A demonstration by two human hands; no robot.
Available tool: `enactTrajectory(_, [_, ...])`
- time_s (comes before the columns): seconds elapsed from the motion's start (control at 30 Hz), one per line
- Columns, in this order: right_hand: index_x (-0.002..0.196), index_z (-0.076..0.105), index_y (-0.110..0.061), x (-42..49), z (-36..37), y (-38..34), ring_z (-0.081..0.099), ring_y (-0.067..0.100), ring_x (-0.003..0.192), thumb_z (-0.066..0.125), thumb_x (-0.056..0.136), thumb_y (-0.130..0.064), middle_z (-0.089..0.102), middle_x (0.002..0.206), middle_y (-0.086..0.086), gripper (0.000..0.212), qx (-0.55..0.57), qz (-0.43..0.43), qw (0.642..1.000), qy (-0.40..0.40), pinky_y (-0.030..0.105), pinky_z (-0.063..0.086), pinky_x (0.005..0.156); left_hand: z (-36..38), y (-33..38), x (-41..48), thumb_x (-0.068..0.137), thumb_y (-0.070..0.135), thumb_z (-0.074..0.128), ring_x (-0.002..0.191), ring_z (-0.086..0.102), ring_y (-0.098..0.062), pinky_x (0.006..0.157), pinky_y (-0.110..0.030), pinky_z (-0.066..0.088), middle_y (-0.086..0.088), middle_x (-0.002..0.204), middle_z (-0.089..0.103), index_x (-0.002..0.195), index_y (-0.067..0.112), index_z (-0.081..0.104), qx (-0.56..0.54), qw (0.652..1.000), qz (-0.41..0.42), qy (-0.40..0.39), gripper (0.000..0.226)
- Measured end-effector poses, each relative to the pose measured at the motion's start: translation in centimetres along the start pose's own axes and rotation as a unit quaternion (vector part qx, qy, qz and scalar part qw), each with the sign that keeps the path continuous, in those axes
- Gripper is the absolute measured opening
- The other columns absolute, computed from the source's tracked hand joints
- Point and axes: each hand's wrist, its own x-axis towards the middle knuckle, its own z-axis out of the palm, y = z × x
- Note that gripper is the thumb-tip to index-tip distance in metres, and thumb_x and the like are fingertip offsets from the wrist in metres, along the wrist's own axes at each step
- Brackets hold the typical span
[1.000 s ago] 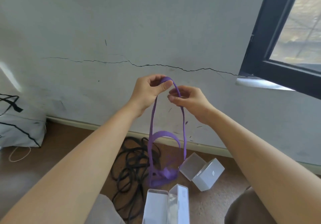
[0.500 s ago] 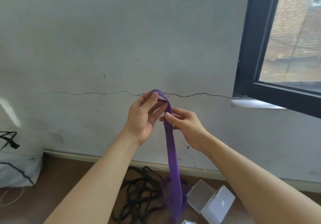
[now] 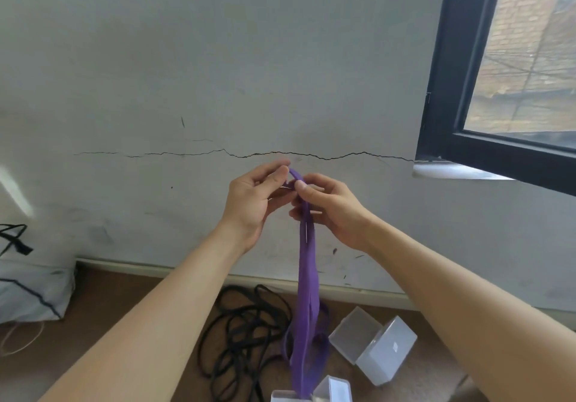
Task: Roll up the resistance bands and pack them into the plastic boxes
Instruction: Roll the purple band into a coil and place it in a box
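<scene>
Fingers (image 3: pixel 276 176) of the left hand (image 3: pixel 252 205) and the right hand (image 3: pixel 333 211) were curled in on the top fold of the purple band (image 3: pixel 307 292), pinching it between thumbs and fingertips, held up in front of the wall (image 3: pixel 218 58). From that pinch the band hung straight down in two flattened layers. Its lower end was bunched down at the floor (image 3: pixel 93 308), between the black bands (image 3: pixel 243 333) and the open box (image 3: pixel 374 345).

By the look of it, the step in hand was starting the roll, as no coil showed yet. The next move would call for turning the fold tightly over on itself and feeding the hanging length up evenly, so that the layers stay aligned and the roll ends small enough for a box.

Counted, there were:
- one purple band, with two hands on it;
- one tangled heap of black bands, whose number could not be told;
- two clear boxes, the open one at right and a second box (image 3: pixel 335 387) cut off by the lower edge.

Further out, a bag (image 3: pixel 28 289) lay at left and a window (image 3: pixel 452 90) stood at right.
</scene>
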Motion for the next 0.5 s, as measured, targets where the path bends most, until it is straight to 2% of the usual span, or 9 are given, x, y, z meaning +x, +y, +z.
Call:
enactTrajectory(0.13, [0.123,0.068,-0.010,0.3,-0.7,-0.7,0.052,0.018,0.063,0.067,0.098,-0.027,0.058,0.074,0.003,0.030,-0.042,-0.002,0.999,0.011,0.031,0.049,0.064,0.0,-0.1,0.4,0.099,0.003,0.059,0.098,0.072,-0.025,0.089,-0.033,0.060,-0.015,0.101,0.074,0.122,0.003,0.069,0.022,0.999,-0.021,-0.016,0.025])
enactTrajectory(0.23, [0.118,0.073,-0.007,0.4,-1.4,-0.9,0.038,0.016,0.058,0.067,0.098,-0.020,0.049,0.066,-0.001,0.025,-0.042,0.018,0.998,0.032,0.028,0.035,0.057,-0.4,-0.5,0.5,0.096,-0.011,0.049,0.105,0.072,-0.028,0.094,-0.034,0.059,-0.019,0.118,0.071,0.126,0.001,0.066,0.029,0.998,-0.052,-0.036,0.036])
enactTrajectory(0.3, [0.113,0.074,-0.001,0.3,-1.9,-0.4,0.035,0.015,0.057,0.069,0.096,-0.019,0.042,0.067,0.000,0.025,0.003,0.065,0.997,0.041,0.028,0.032,0.055,-0.9,-1.4,0.2,0.094,-0.013,0.054,0.101,0.075,-0.021,0.095,-0.030,0.058,-0.010,0.125,0.069,0.127,0.006,0.068,0.188,0.982,0.012,-0.036,0.041])
enactTrajectory(0.37, [0.106,0.074,0.001,0.0,-2.1,0.3,0.034,0.014,0.056,0.068,0.095,-0.021,0.038,0.068,0.001,0.025,0.059,0.122,0.990,0.031,0.026,0.031,0.055,-1.7,-2.2,0.0,0.091,-0.005,0.068,0.096,0.075,-0.014,0.093,-0.023,0.058,0.003,0.130,0.063,0.128,0.014,0.069,0.366,0.923,0.111,-0.050,0.042])
enactTrajectory(0.4, [0.103,0.075,-0.001,-0.2,-2.3,0.6,0.034,0.013,0.056,0.068,0.095,-0.022,0.038,0.067,0.001,0.024,0.080,0.145,0.986,0.024,0.026,0.031,0.055,-2.1,-2.5,-0.1,0.089,-0.002,0.073,0.095,0.075,-0.012,0.091,-0.021,0.057,0.005,0.129,0.063,0.129,0.015,0.070,0.398,0.905,0.137,-0.067,0.044])
enactTrajectory(0.5, [0.100,0.073,-0.003,-0.7,-2.6,1.0,0.034,0.013,0.056,0.065,0.096,-0.023,0.039,0.066,0.000,0.022,0.118,0.178,0.977,0.015,0.026,0.032,0.059,-2.6,-3.1,-0.3,0.083,-0.001,0.080,0.093,0.075,-0.010,0.087,-0.021,0.058,0.002,0.118,0.069,0.127,0.013,0.071,0.395,0.899,0.162,-0.101,0.047])
